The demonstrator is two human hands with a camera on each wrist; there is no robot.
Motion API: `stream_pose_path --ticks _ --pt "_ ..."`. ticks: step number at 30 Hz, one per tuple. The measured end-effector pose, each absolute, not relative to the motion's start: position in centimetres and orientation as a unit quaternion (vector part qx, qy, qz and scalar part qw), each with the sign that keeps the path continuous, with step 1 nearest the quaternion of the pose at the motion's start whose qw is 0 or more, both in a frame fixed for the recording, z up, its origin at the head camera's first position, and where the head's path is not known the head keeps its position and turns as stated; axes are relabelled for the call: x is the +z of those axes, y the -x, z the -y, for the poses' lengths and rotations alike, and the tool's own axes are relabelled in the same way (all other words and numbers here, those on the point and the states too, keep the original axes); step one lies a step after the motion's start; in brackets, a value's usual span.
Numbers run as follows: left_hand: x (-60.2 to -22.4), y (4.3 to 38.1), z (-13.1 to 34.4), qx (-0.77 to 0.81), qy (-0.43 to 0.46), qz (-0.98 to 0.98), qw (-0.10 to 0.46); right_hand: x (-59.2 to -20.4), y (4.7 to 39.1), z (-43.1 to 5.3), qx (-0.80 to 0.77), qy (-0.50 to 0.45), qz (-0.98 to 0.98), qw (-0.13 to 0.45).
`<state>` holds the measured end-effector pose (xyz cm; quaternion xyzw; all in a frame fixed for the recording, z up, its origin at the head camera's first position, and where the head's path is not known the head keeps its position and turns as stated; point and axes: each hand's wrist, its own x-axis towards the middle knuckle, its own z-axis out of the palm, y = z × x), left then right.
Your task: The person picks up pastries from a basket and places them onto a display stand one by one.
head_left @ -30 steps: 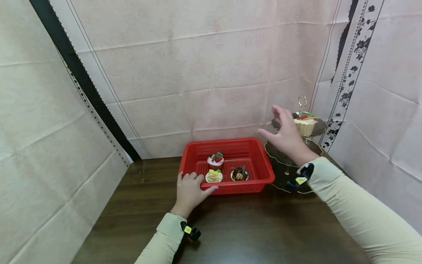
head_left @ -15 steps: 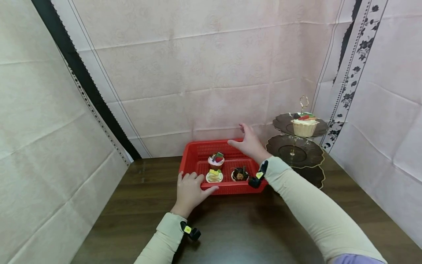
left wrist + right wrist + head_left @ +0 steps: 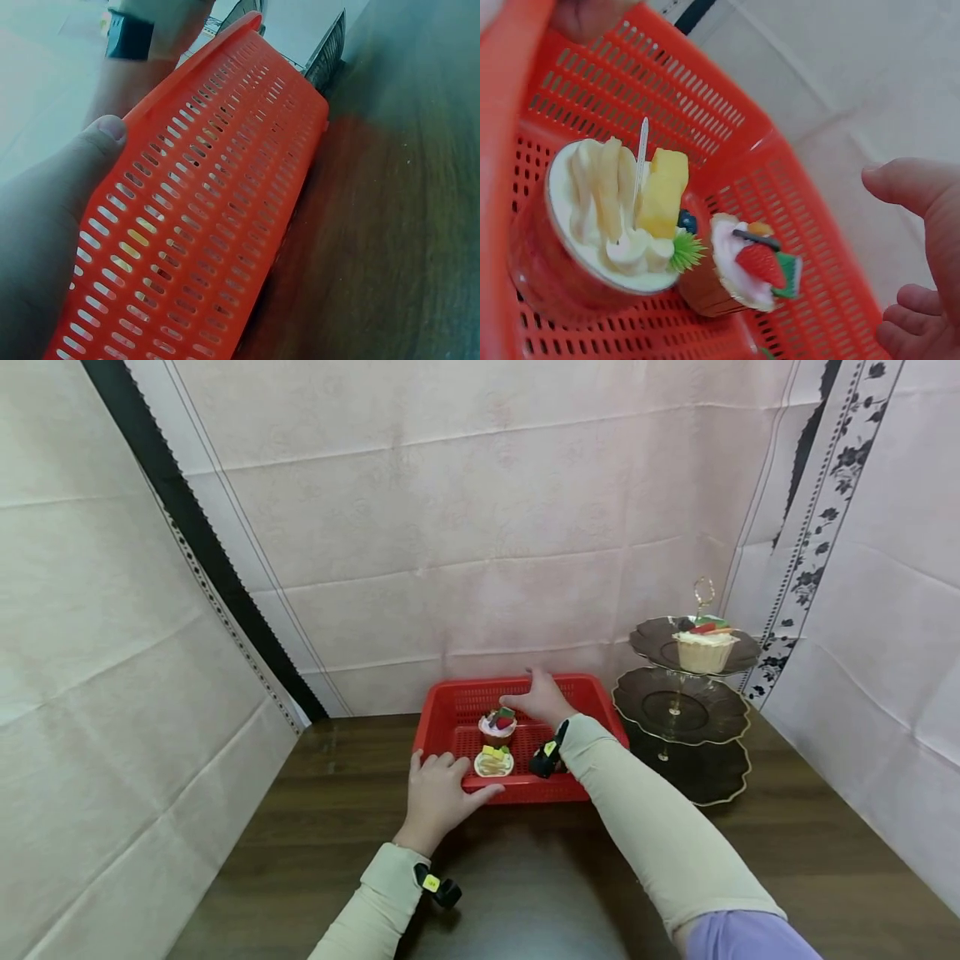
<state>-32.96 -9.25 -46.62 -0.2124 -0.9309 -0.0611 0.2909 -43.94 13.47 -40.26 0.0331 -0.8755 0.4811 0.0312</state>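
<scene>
My left hand holds the front left rim of a red slotted plastic basket, thumb outside and fingers over the edge. Inside the basket stands a toy cupcake with a strawberry and pink-white cream. In front of it is a cream-topped cup dessert with yellow fruit pieces. A third, dark-topped dessert is mostly hidden behind the right wrist camera. My right hand is over the back of the basket, thumb and fingers spread, holding nothing, just right of the strawberry cupcake.
A three-tier dark stand with gold edges and a ring handle is right of the basket. On its top tier sits a fruit-topped cupcake. Pale patterned cloth hangs behind the brown wooden table.
My right hand has come from beside the stand's top tier leftward and down over the basket, its fingers still spread. My left hand has kept its place on the rim.
</scene>
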Motion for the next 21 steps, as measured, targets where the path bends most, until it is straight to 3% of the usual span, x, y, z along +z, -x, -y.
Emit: stream_pose_path --ticks 11,21 --pt "-46.5 32.2 8.9 -0.054 0.202 0.939 0.274 -43.5 45.8 -11.4 0.469 -0.007 0.881 -0.061" --pt "-46.3 31.9 8.9 -0.055 0.194 0.940 0.275 -44.8 47.3 -10.5 0.414 -0.050 0.905 -0.085"
